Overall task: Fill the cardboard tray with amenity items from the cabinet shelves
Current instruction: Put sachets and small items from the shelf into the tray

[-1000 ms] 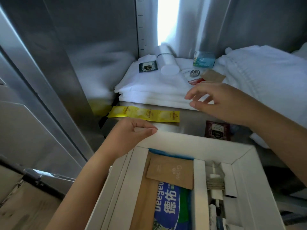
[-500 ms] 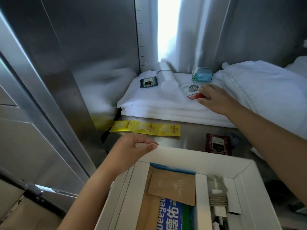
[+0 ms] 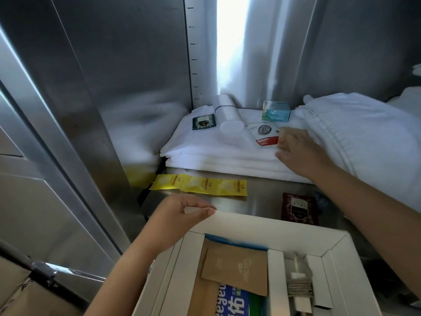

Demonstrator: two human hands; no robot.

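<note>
My left hand (image 3: 186, 215) grips the far left corner of the white cardboard tray (image 3: 262, 222). Inside the tray lie a brown "Glow up" packet (image 3: 234, 270), a blue pack (image 3: 232, 302) and small white items (image 3: 298, 290) in a narrow compartment. My right hand (image 3: 298, 149) reaches onto the folded white towels (image 3: 205, 151) on the shelf. Its fingers lie on a small brown packet (image 3: 284, 132), which is mostly hidden beneath them; the thumb stretches out to the left, apart from it. A white-and-red sachet (image 3: 265, 133) lies just left of the fingers.
On the towels also sit a white cylinder (image 3: 227, 115), a dark green sachet (image 3: 203, 122) and a teal box (image 3: 276, 111). A yellow sachet strip (image 3: 200, 187) and a dark red sachet (image 3: 299, 208) lie on the steel shelf. Bulky white linen (image 3: 353, 137) fills the right.
My right hand went forward from above the shelf's front to the brown packet on the towels and now lies on it. The left hand kept its hold on the tray corner.
</note>
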